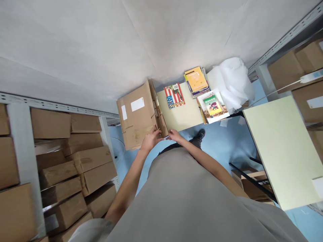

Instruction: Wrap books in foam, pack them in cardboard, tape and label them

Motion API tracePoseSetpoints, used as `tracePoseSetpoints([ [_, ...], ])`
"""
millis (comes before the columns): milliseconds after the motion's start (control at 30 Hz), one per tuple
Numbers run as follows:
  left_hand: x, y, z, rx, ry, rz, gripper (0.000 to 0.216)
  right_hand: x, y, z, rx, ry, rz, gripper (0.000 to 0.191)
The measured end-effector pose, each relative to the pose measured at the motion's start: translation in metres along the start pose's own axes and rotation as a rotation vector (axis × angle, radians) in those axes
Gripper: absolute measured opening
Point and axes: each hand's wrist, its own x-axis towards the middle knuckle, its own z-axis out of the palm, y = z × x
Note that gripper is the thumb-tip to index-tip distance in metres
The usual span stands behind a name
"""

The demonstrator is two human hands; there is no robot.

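A brown cardboard box (136, 116) with white labels stands at the left end of a pale table (180, 116), its top flaps open. My left hand (150, 138) rests on the box's near edge, fingers curled over the flap. My right hand (173, 135) touches the box's near right corner, its fingers bent against the cardboard. On the table lie a book with a flag cover (174, 95), a stack of books with a yellow one on top (196, 80) and a green-covered book (212, 105) on another pile.
White packing wrap (232, 82) is heaped at the table's far right. A second pale table (280, 148) stands to the right. Metal shelves with cardboard boxes (73, 158) line the left, and more boxes (300, 67) the right. The floor (222, 144) is blue.
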Motion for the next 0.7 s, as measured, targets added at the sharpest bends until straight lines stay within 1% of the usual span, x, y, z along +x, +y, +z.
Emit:
tracePoseSetpoints([
  [100,-0.004,-0.015,0.005,-0.156,0.072,-0.028,0.022,0.005,0.007,-0.008,-0.016,0.038,0.037,0.023],
  [200,-0.01,-0.025,0.006,-0.184,0.139,-0.103,0.034,0.008,0.012,-0.012,-0.017,0.042,0.066,0.022],
  [300,-0.012,-0.029,0.01,-0.127,0.132,-0.168,0.048,0.008,0.015,-0.017,-0.016,0.057,0.087,0.017],
  [400,-0.005,-0.024,0.021,-0.106,0.088,-0.174,0.053,0.0,0.017,-0.03,-0.018,0.101,0.098,0.011],
  [500,0.01,-0.013,0.038,-0.114,0.064,-0.12,0.062,-0.017,0.018,-0.056,-0.007,0.151,0.083,0.012],
  [600,0.03,0.007,0.054,-0.122,0.054,-0.045,0.071,-0.043,0.019,-0.091,0.023,0.213,0.057,0.013],
  [700,0.053,0.034,0.067,-0.16,0.006,0.047,0.061,-0.076,0.021,-0.13,0.063,0.303,0.027,0.013],
])
